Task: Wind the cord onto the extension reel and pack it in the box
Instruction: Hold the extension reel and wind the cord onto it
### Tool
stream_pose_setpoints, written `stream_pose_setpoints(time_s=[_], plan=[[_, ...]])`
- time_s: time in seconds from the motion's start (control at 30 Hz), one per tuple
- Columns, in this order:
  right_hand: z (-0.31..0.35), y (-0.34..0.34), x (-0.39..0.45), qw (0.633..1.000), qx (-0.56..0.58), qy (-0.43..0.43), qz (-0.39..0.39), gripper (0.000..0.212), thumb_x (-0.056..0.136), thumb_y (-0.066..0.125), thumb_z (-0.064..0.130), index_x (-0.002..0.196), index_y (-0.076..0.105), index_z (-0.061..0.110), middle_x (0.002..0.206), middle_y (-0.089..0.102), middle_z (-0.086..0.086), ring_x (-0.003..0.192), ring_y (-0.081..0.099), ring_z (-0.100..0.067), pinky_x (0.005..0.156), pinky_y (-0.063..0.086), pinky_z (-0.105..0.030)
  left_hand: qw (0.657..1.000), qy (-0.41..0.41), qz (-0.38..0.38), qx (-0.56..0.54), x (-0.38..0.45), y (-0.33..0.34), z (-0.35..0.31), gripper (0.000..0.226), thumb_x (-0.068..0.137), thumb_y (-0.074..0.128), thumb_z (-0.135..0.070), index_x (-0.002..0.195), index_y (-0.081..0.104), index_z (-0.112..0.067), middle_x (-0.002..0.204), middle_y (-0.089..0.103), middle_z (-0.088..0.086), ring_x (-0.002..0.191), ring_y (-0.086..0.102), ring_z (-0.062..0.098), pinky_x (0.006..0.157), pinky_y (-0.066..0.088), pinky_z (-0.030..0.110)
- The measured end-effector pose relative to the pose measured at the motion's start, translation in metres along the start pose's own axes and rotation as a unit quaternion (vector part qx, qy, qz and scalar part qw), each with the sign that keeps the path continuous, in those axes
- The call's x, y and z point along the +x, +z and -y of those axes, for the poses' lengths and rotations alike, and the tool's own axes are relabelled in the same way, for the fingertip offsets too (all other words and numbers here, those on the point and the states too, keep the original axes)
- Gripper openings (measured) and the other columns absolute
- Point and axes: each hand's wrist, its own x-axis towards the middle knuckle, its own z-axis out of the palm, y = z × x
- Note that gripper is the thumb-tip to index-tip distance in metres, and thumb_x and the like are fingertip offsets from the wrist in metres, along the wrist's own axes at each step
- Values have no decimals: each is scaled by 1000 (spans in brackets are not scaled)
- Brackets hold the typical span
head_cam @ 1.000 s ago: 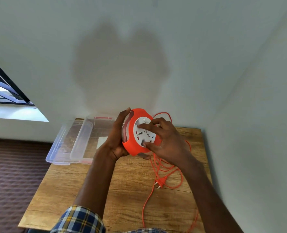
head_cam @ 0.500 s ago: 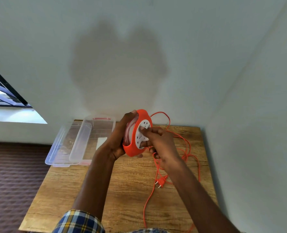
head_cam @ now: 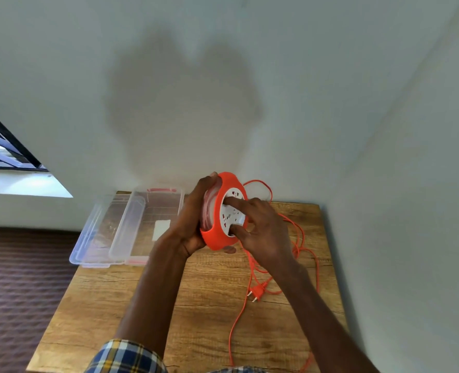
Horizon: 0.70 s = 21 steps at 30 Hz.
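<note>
Left hand grips the orange reel from behind, above the table | right hand pinches its white socket face, fingers curled | cord loose on table, plug beside | clear box open at left

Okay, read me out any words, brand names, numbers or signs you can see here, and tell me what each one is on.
None can be read.
White socket face of the extension reel: small red and dark marks by the sockets, too blurred to read.
White label seen through the clear box: shows as blank, any print too small to tell.
Orange plug, cord, table: no text visible.
</note>
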Motion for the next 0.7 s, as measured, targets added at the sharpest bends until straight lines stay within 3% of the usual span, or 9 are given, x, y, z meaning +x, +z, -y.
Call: stream_pose_setpoints(time_s=[0.1,0.2,0.3,0.37,0.43,0.53,0.6,0.7], plan=[[4,9,-3,985,127,108,-43,68,75,86,33,136,58,47,106,72,13,83,62,-4,69,49,-22,999,10,-22,46,1,6,0,75,95,53,-73,138,69,-13,120,77,22,96,76,37,72,62,50],[14,9,0,930,295,210,-57,55,74,89,33,126,71,35,93,78,9,72,70,-2,64,57,-24,996,22,-35,79,-2,10,1,68,97,54,-69,132,71,-14,113,79,20,92,77,35,74,63,49],[23,0,6,834,430,346,-25,34,83,80,40,112,73,24,79,77,-9,43,50,-6,44,37,-23,995,48,-34,86,-1,14,5,59,103,50,-60,134,68,-13,110,81,14,93,80,26,74,63,39],[24,-6,6,804,453,385,14,31,91,72,42,110,70,17,75,75,-16,41,40,-10,43,28,-21,993,49,-26,108,-2,17,5,59,104,47,-61,133,68,-15,111,81,14,95,79,25,78,62,40],[21,-9,5,832,428,352,25,33,95,68,45,109,69,15,74,76,-13,44,48,-10,45,35,-24,993,37,-24,111,-3,16,4,63,101,48,-66,133,70,-16,114,80,16,97,78,30,82,62,47],[11,-8,2,933,272,234,-39,34,90,73,51,112,68,26,79,76,3,68,69,-6,65,54,-34,998,29,-17,53,-2,14,0,70,99,52,-68,141,66,-13,124,76,21,106,74,36,86,62,49],[1,-7,0,974,169,135,-59,39,89,77,44,123,63,31,96,72,12,85,67,-4,72,56,-27,999,28,-17,26,-1,11,-1,73,98,52,-70,145,63,-15,134,72,21,117,70,38,95,59,51],[-6,-9,-1,995,96,16,-3,46,92,74,35,135,58,35,127,64,11,112,59,-8,88,51,-27,1000,22,-9,4,4,6,0,74,97,51,-72,145,63,-17,135,72,21,119,69,40,94,59,53]])
